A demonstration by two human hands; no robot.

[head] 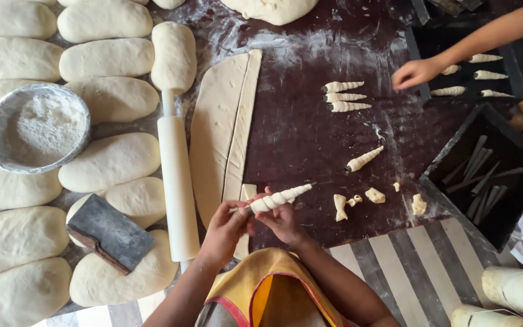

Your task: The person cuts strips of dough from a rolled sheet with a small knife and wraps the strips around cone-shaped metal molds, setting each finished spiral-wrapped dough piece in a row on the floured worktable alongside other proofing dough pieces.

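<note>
the person wears a mustard-yellow apron (273,284) with a thin red trim along its edges, an orange fold at its middle, and grey cloth showing beneath it. both forearms are bare, with no sleeves, and the left hand (224,229) and right hand (284,222) carry no gloves.

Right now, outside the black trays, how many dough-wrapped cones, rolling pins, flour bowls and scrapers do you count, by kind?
dough-wrapped cones lying on the table: 4
dough-wrapped cone held by the left hand and right hand: 1
rolling pin: 1
flour bowl: 1
scraper: 1
Total: 8
</note>
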